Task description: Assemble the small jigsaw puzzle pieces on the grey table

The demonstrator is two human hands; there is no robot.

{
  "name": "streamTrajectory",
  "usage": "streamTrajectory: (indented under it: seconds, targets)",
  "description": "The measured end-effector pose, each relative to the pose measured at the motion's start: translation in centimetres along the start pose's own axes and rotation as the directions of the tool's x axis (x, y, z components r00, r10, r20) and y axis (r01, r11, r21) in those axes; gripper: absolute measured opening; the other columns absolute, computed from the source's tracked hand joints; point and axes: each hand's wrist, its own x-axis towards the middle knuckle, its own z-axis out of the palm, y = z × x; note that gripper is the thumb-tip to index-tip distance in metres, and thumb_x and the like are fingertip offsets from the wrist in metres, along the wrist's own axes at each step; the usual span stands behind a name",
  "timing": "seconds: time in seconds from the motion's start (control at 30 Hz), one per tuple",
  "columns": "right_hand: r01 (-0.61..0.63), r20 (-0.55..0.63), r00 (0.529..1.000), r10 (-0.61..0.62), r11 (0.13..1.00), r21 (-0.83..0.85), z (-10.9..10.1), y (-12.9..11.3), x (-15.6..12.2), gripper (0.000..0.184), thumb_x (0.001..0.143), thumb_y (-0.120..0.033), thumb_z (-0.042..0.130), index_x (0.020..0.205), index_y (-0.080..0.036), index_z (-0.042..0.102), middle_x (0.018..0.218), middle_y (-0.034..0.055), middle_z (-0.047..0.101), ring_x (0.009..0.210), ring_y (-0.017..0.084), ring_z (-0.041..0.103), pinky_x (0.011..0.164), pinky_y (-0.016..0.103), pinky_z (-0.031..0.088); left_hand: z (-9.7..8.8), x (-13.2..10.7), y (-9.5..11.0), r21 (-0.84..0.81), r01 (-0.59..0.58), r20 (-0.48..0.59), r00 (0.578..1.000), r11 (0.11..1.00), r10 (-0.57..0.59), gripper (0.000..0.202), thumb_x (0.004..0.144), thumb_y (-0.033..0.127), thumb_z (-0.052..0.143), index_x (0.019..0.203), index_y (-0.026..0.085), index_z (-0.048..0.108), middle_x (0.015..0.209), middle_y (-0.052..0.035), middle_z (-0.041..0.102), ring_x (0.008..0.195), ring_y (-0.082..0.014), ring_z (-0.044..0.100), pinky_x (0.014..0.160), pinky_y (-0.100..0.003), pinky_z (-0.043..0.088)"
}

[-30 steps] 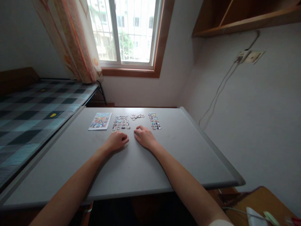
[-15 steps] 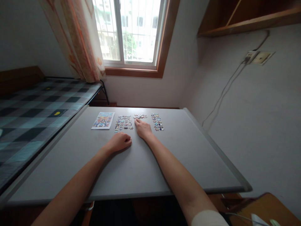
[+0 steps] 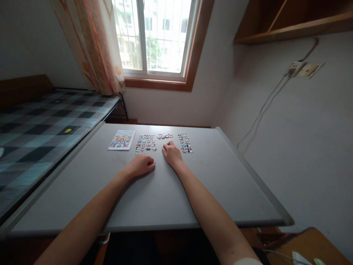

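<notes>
The middle heap of puzzle pieces [image 3: 165, 136] lies on the far part of the grey table [image 3: 160, 202], its pieces overlapping so that single ones are hard to tell apart. Half a second ago the right hand [image 3: 172, 154] had its fingertips at the heap's near left edge; now it has drawn back toward the person and a little rightward, and a strip of bare table shows between it and the heap. Its fingers are bent and brought together, palm down, with the forearm slanting in from the lower right. A pale speck [image 3: 162, 147] shows at the fingertips, too small to say for certain whether it is a piece in their grip.

Left of the heap sits a block of spaced-out pieces [image 3: 145, 141]; right of it, a narrower block [image 3: 184, 142], whose near left side is close to the right hand. Neither block's prints can be made out.

Nearer the person than the heap and to its left, the left hand [image 3: 141, 164] rests on the table in a loose fist, in the same spot as before; its curled fingers hide whatever may be inside.

Farther left of the heap lies the picture sheet [image 3: 121, 140], its drawing blurred. A pale sleeve [image 3: 246, 261] on the right arm is cut off by the bottom edge.
</notes>
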Motion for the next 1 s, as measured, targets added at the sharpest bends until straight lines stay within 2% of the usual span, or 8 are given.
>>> streamTrajectory:
  seconds: [0.2, 0.5, 0.67, 1.0]
  targets:
    - [-0.047, -0.048, 0.997, 0.057, 0.982, 0.184, 0.6, 0.6, 0.0, 0.022, 0.09, -0.028, 0.05, 0.102, -0.016, 0.064, 0.104, 0.0083, 0.053, 0.086, 0.015, 0.057, 0.083, 0.026, 0.043, 0.0, 0.0, 0.0, 0.026, -0.001, 0.007, 1.0, 1.0, 0.001, 0.039, 0.082, 0.036, 0.043, 0.05, 0.018, 0.057, 0.052, -0.004, 0.057, 0.046, -0.0119, 0.039, 0.052, -0.027, 0.021]
    - [-0.114, -0.012, 0.992, 0.127, 0.924, 0.364, 0.4, 1.7, 0.5, 0.011, 0.077, -0.022, 0.065, 0.085, -0.015, 0.067, 0.089, 0.0038, 0.054, 0.08, 0.013, 0.054, 0.083, 0.026, 0.043, 0.0, 0.0, 0.0, -0.004, 0.004, 0.001, 1.0, 1.0, -0.004, 0.039, 0.082, 0.037, 0.044, 0.05, 0.018, 0.057, 0.05, -0.0035, 0.055, 0.045, -0.0113, 0.038, 0.051, -0.027, 0.022]
    - [-0.109, -0.026, 0.992, 0.127, 0.925, 0.365, 0.3, 1.9, 0.4, 0.011, 0.075, -0.023, 0.067, 0.083, -0.015, 0.068, 0.086, 0.0035, 0.056, 0.079, 0.013, 0.053, 0.082, 0.025, 0.042, 0.0, 0.0, -0.1, 0.011, 0.002, 0.005, 1.0, 1.0, -0.002, 0.039, 0.082, 0.036, 0.044, 0.05, 0.018, 0.057, 0.051, -0.0034, 0.056, 0.045, -0.0118, 0.039, 0.051, -0.027, 0.022]
    - [-0.174, -0.001, 0.983, 0.182, 0.94, 0.293, -0.1, 1.9, 0.2, 0.015, 0.074, -0.028, 0.067, 0.081, -0.014, 0.067, 0.088, 0.0053, 0.057, 0.08, 0.014, 0.053, 0.079, 0.024, 0.042, 0.2, 0.0, -0.2, 0.041, -0.002, 0.022, 1.0, 0.999, 0.001, 0.042, 0.085, 0.038, 0.041, 0.053, 0.018, 0.059, 0.054, -0.0044, 0.059, 0.047, -0.0125, 0.041, 0.052, -0.027, 0.021]
